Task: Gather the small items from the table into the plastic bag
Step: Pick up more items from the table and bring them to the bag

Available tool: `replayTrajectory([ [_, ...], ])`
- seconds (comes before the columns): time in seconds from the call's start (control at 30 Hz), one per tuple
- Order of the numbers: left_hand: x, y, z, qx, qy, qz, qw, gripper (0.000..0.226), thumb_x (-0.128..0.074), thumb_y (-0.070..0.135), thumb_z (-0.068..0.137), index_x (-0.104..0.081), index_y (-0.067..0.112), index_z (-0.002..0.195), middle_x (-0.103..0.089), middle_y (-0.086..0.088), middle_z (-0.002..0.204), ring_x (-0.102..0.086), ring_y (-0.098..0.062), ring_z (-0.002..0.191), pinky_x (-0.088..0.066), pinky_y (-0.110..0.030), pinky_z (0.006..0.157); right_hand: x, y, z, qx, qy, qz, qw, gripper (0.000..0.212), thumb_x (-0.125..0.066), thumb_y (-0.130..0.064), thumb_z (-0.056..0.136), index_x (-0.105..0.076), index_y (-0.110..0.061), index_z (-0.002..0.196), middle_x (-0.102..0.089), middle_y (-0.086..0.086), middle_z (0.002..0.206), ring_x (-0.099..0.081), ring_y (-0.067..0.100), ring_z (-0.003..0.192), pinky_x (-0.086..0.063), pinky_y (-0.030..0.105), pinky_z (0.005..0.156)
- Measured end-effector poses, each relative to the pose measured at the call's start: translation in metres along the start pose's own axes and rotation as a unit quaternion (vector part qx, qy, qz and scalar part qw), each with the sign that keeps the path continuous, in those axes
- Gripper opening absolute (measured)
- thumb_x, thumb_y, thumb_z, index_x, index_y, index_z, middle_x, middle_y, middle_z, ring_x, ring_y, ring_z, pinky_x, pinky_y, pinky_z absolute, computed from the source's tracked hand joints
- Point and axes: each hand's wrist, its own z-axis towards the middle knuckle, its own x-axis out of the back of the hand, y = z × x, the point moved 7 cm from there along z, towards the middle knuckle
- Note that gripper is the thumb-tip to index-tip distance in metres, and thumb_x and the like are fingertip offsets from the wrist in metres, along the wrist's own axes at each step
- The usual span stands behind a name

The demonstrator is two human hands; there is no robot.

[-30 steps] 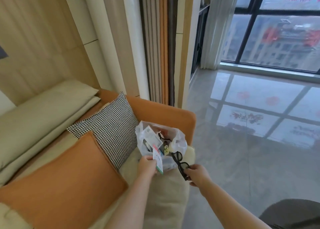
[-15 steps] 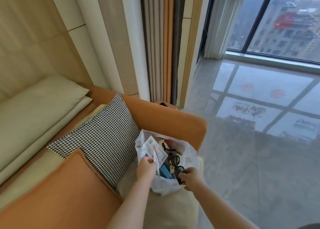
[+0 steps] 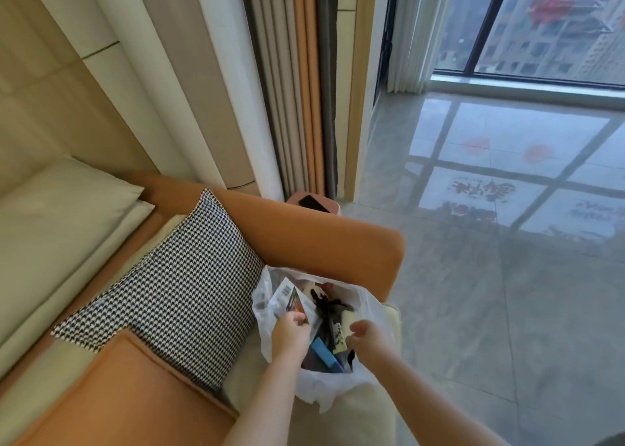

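Pinching the bag (image 3: pixel 367 305) rim and a packet (image 3: pixel 293 299) with our left hand (image 3: pixel 290 333); our right hand (image 3: pixel 367 335) hovers curled, grip unclear; the soft bag could slump, spilling items.

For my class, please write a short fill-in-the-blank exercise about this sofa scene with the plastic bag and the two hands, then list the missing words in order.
1. The white plastic bag sits on the seat of an orange ____.
2. The left hand holds the bag's rim together with a printed ____.
3. The cushion touching the bag has a black-and-white ____ pattern.
4. The flat stick lying in the bag between the two hands is ____ in colour.

Missing words: sofa; packet; houndstooth; blue
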Motion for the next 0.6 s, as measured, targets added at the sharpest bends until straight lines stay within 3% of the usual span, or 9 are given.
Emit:
replayTrajectory([
  [0.13,-0.015,0.002,-0.012,0.0,-0.042,-0.003,0.999,0.03,-0.052,0.013,0.092,-0.058,0.018,0.12,-0.062,-0.001,0.114,-0.06,-0.02,0.102,-0.053,-0.035,0.09,0.005,0.014,-0.002,-0.009,0.001,0.002,1.0,0.033,-0.058,-0.012,0.091,-0.057,-0.011,0.124,-0.06,0.005,0.121,-0.056,0.015,0.103,-0.047,0.022,0.089],
  [0.23,-0.028,0.008,-0.03,-0.023,-0.084,0.008,0.996,0.029,-0.054,0.014,0.09,-0.058,0.019,0.119,-0.064,-0.004,0.113,-0.061,-0.022,0.104,-0.054,-0.036,0.091,0.015,0.024,-0.012,-0.013,0.008,0.004,1.0,0.032,-0.056,-0.013,0.091,-0.056,-0.012,0.123,-0.057,0.002,0.111,-0.053,0.014,0.095,-0.043,0.022,0.08],
  [0.33,-0.045,0.015,-0.054,-0.055,-0.138,0.03,0.989,0.023,-0.053,0.016,0.09,-0.058,0.023,0.111,-0.064,-0.004,0.114,-0.062,-0.024,0.103,-0.052,-0.033,0.085,0.023,0.039,-0.028,-0.019,0.017,0.002,1.0,0.031,-0.055,-0.014,0.091,-0.055,-0.013,0.122,-0.053,0.001,0.105,-0.053,0.017,0.095,-0.043,0.023,0.079],
  [0.4,-0.055,0.016,-0.073,-0.074,-0.173,0.064,0.98,0.017,-0.053,0.017,0.089,-0.057,0.024,0.105,-0.063,-0.001,0.111,-0.062,-0.021,0.101,-0.052,-0.031,0.085,0.026,0.051,-0.041,-0.024,0.02,-0.001,0.999,0.032,-0.055,-0.014,0.09,-0.055,-0.011,0.122,-0.056,0.005,0.109,-0.057,0.02,0.099,-0.044,0.023,0.08],
  [0.47,-0.067,0.015,-0.089,-0.098,-0.2,0.108,0.969,0.021,-0.053,0.02,0.09,-0.058,0.021,0.11,-0.061,0.0,0.112,-0.061,-0.019,0.103,-0.051,-0.03,0.091,0.03,0.065,-0.056,-0.03,0.027,-0.007,0.999,0.034,-0.056,-0.016,0.09,-0.056,-0.011,0.123,-0.059,0.006,0.116,-0.058,0.021,0.105,-0.045,0.024,0.082],
  [0.6,-0.096,0.017,-0.123,-0.156,-0.243,0.222,0.931,0.031,-0.051,0.027,0.091,-0.057,0.018,0.12,-0.061,-0.001,0.119,-0.061,-0.019,0.107,-0.049,-0.027,0.088,0.042,0.1,-0.091,-0.045,0.042,-0.034,0.998,0.037,-0.054,-0.023,0.09,-0.055,-0.013,0.126,-0.059,0.004,0.126,-0.056,0.019,0.114,-0.043,0.024,0.091],
])
